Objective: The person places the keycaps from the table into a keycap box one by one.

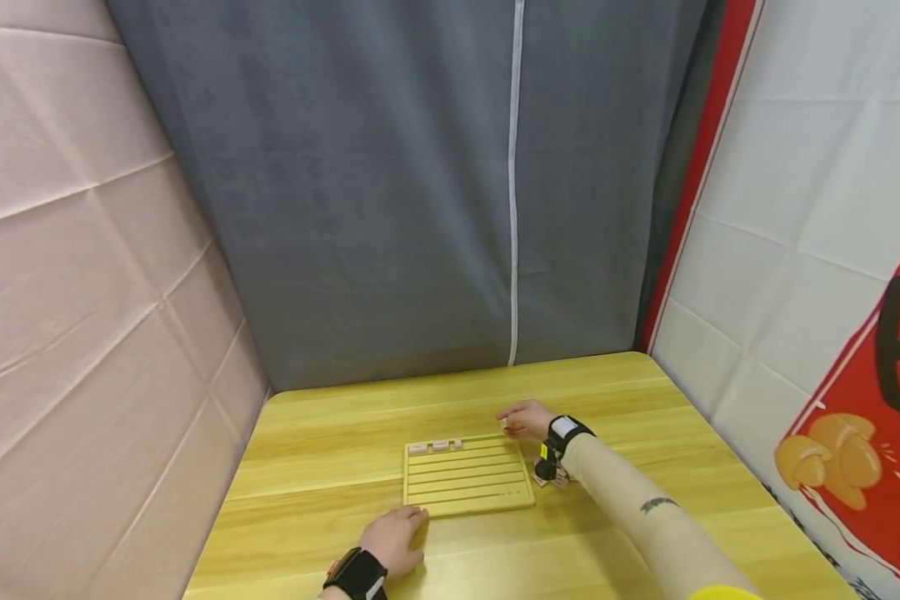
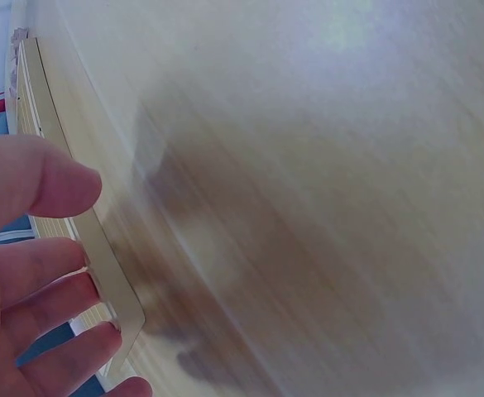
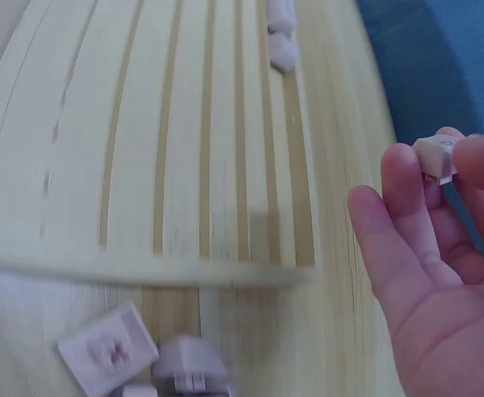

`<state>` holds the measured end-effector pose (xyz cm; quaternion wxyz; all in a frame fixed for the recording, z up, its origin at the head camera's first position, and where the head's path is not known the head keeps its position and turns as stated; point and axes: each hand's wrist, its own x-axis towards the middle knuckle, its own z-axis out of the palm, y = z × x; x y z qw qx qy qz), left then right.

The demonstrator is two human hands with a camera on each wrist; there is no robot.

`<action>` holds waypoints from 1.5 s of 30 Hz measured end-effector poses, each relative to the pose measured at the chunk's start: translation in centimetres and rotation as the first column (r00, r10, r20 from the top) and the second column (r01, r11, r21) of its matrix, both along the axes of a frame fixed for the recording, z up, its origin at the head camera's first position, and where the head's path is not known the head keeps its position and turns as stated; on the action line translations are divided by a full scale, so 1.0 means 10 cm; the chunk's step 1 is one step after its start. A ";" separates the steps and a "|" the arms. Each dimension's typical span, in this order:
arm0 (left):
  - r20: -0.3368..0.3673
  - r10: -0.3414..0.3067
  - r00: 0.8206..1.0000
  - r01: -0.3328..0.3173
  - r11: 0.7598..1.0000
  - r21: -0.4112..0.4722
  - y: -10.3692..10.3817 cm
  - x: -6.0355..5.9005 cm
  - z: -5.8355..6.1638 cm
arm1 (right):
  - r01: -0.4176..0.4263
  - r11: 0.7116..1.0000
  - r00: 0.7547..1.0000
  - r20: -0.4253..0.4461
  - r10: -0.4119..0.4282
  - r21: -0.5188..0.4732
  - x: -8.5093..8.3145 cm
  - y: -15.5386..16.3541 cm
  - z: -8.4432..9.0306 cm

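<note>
Right hand (image 1: 527, 418) pinching a small pale tile (image 3: 434, 155) between thumb and fingertips, held just above the table (image 1: 330, 450) off the far right corner of the board (image 1: 468, 483). Tile up at the fingertips in the right-wrist view, palm turned open below it. Grooved board lying flat, its slots running left to right; top slot already carrying three tiles (image 1: 437, 446) toward its left end, the rest of that slot bare — so the open stretch lies to the left of the pinched tile, close by, with the slot's long axis pointing straight back at the hand. Right hand clearly the nearer one to that slot. A few loose tiles (image 3: 134, 357) on the table just off the board's right edge, beneath the right wrist. Left hand (image 1: 396, 537) at the board's near left corner, fingers straight and relaxed against its edge, gripping nothing — far from the top slot. Grey curtain (image 1: 420, 192) behind the table.
</note>
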<state>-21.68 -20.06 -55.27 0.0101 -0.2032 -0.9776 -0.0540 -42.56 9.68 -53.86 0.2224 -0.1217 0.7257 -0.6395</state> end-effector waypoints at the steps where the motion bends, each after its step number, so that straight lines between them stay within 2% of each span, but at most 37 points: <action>1: -0.002 0.000 1.000 0.000 1.000 0.000 0.00 0.00 0.00 | 0.004 1.000 1.000 0.012 -0.004 -0.012 0.01 -0.02 0.02; 5: -0.006 0.005 1.000 -0.005 1.000 0.001 0.00 0.00 -0.01 | 0.011 1.000 1.000 -0.005 -0.011 0.004 0.10 -0.09 0.08; 9: 0.003 0.005 1.000 -0.005 1.000 0.000 0.01 0.02 0.00 | 0.042 0.998 0.997 -0.070 -0.039 0.040 0.24 -0.16 0.17; 13: 0.011 0.005 1.000 -0.005 1.000 0.005 0.04 0.04 0.02 | 0.107 0.993 0.988 -0.115 -0.101 0.053 0.35 -0.24 0.24; 17: 0.012 0.004 1.000 -0.004 1.000 0.003 0.06 0.04 0.03 | 0.182 0.980 0.976 -0.134 -0.170 0.083 0.36 -0.29 0.23; 20: 0.012 0.005 1.000 -0.005 1.000 0.000 0.06 0.04 0.02 | 0.220 0.969 0.966 -0.162 -0.200 0.112 0.32 -0.32 0.16; 23: 0.015 0.006 1.000 -0.006 1.000 0.001 0.07 0.04 0.02 | 0.238 0.957 0.951 -0.239 -0.195 0.167 0.26 -0.32 0.07; 26: 0.020 0.007 1.000 -0.007 1.000 0.003 0.07 0.05 0.02 | 0.241 0.934 0.912 -0.390 -0.126 0.262 0.22 -0.34 0.02; 30: 0.023 0.013 1.000 -0.014 1.000 0.004 0.07 0.06 0.02 | 0.234 0.901 0.823 -0.568 0.016 0.365 0.20 -0.38 0.00; 32: 0.023 0.016 1.000 -0.016 1.000 0.002 0.07 0.06 0.01 | 0.226 0.894 0.799 -0.599 0.056 0.386 0.20 -0.42 0.01; 36: 0.020 0.018 1.000 -0.018 1.000 0.001 0.07 0.07 0.01 | 0.220 0.887 0.777 -0.623 0.092 0.405 0.20 -0.48 0.00; 41: 0.002 0.016 1.000 -0.016 1.000 0.020 0.07 0.10 -0.01 | 0.222 0.870 0.733 -0.664 0.148 0.439 0.21 -0.58 -0.03; 45: -0.027 0.013 1.000 -0.012 0.999 0.037 0.04 0.10 -0.07 | 0.251 0.830 0.701 -0.685 0.200 0.498 0.21 -0.69 -0.07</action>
